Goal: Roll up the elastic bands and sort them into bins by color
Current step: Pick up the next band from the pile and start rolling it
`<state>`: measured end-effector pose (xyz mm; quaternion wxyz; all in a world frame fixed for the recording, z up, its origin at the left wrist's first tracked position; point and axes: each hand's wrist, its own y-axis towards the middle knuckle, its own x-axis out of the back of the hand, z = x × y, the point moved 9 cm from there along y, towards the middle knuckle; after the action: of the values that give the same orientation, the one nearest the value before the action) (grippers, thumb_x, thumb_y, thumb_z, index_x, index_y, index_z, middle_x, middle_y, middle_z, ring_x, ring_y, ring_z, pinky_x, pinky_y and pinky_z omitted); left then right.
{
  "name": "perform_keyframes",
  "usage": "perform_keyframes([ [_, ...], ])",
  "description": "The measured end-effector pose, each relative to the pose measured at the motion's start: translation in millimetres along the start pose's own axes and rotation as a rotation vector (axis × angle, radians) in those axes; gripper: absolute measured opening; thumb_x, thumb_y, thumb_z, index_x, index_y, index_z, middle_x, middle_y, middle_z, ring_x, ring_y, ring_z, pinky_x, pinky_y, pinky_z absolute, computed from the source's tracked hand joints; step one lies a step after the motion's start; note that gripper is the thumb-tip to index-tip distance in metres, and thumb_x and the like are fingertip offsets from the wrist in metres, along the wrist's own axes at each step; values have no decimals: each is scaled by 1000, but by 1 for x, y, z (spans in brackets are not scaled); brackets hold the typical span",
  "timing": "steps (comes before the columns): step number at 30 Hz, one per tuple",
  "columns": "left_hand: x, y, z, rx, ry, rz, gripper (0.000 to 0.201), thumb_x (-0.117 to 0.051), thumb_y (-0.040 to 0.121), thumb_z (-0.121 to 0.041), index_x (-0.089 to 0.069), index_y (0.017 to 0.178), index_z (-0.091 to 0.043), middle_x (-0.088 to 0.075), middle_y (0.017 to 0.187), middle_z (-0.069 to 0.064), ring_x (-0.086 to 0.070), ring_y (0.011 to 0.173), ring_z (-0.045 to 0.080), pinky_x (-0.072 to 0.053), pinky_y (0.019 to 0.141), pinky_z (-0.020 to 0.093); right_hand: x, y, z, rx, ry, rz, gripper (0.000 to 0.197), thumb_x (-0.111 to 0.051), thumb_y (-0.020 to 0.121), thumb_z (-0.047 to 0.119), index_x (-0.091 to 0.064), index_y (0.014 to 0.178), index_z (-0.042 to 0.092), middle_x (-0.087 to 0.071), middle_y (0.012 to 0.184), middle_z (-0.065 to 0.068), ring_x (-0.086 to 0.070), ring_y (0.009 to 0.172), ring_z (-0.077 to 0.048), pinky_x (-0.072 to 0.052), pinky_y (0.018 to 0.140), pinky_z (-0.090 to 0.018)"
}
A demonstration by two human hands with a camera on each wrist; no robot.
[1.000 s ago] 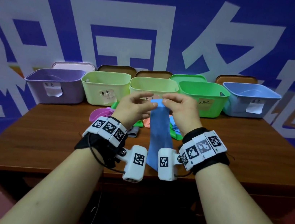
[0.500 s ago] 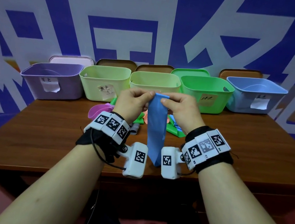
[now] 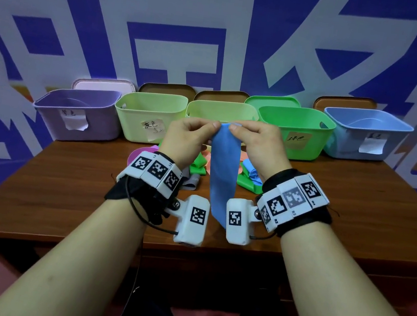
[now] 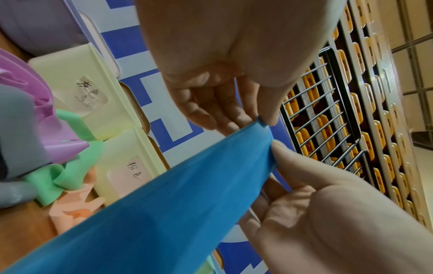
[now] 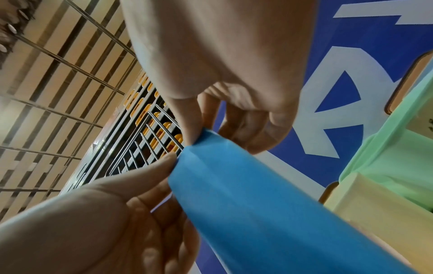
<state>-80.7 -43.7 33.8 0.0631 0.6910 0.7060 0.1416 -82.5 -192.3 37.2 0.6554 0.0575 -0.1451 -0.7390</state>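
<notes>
Your left hand point(image 3: 187, 138) and right hand point(image 3: 257, 146) each pinch a top corner of the blue band point(image 3: 222, 176), thumb against fingers, holding it up above the counter point(image 3: 64, 185). The band hangs straight down between your wrists; its lower end is cut off behind the wrist cameras. In the left wrist view the left thumb and fingers point(image 4: 234, 118) close on the band's edge; whether the top has begun to curl is hard to tell. Under your hands, a loose pile of bands point(image 3: 248, 179) in green, pink, purple, grey and blue lies on the counter, mostly hidden. Five bins stand along the far edge: purple bin point(image 3: 79, 113), two pale green bins point(image 3: 151, 115), green bin point(image 3: 299, 133) and blue bin point(image 3: 366, 134). Their handwritten labels are too small to read surely.
</notes>
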Motion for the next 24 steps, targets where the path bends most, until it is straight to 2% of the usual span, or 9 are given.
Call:
perform_keyframes([
  [2, 1, 2, -10, -7, 4, 10, 19, -58, 93, -13, -65, 76, -19, -63, 53, -14, -56, 52, -4, -44, 53, 12, -1, 3, 9, 21, 1, 7, 20, -62, 89, 7, -71, 106, 1, -69, 96, -5, -64, 94, -16, -52, 91, -32],
  [3, 3, 2, -16, -13, 10, 11, 19, -59, 93, -13, -65, 75, -19, -63, 55, -14, -57, 54, -4, -44, 54, 12, -1, 4, 15, 35, -10, 17, 19, -62, 89, 8, -72, 104, 2, -69, 93, -3, -64, 93, -16, -53, 90, -33],
  [5, 7, 3, -30, -30, 27, 6, 20, -59, 93, -14, -65, 74, -21, -63, 59, -15, -59, 57, -4, -45, 55, 12, -1, 6, 27, 65, -39, 37, 17, -62, 89, 11, -73, 101, 7, -68, 85, 4, -63, 82, -9, -53, 77, -22],
  [7, 9, 3, -45, -51, 55, 9, 21, -59, 93, -17, -65, 74, -22, -63, 62, -14, -59, 57, -4, -44, 54, 12, 0, 7, 40, 88, -73, 42, 15, -63, 89, 13, -73, 99, 9, -65, 76, 11, -56, 67, 3, -43, 61, -11],
  [10, 12, 2, -64, -58, 92, 2, 20, -59, 93, -23, -65, 74, -21, -64, 69, -6, -61, 57, 0, -44, 54, 14, 3, 6, 60, 100, -51, 38, 10, -63, 89, 10, -72, 94, 7, -59, 62, 14, -49, 47, 8, -36, 49, -7],
  [12, 14, 0, -75, -65, 100, -11, 23, -58, 94, -24, -65, 72, -20, -63, 68, -4, -58, 53, 1, -43, 54, 16, 4, 2, 74, 117, -58, 46, 11, -62, 90, 11, -71, 95, 6, -58, 65, 9, -49, 45, 7, -34, 43, -7],
  [15, 17, -5, -92, -88, 113, -28, 25, -58, 94, -25, -64, 70, -18, -59, 64, -2, -53, 49, 3, -42, 54, 19, 6, -5, 91, 142, -65, 46, 11, -61, 91, 12, -70, 93, 7, -57, 67, 6, -49, 49, 2, -34, 43, -9],
  [20, 18, -19, -104, -84, 77, -8, 27, -59, 94, -24, -63, 68, -17, -55, 63, 2, -50, 51, 7, -42, 58, 22, 7, -17, 104, 171, -50, 55, 12, -61, 89, 12, -71, 87, 6, -55, 58, 4, -44, 47, -7, -34, 43, -12],
  [24, 16, -32, -107, -53, -2, 13, 23, -61, 92, -18, -64, 70, -12, -54, 62, 4, -47, 52, 11, -42, 59, 23, 7, -25, 105, 161, -23, 69, 12, -61, 89, 12, -71, 84, 7, -56, 57, 4, -43, 46, -7, -34, 43, -13],
])
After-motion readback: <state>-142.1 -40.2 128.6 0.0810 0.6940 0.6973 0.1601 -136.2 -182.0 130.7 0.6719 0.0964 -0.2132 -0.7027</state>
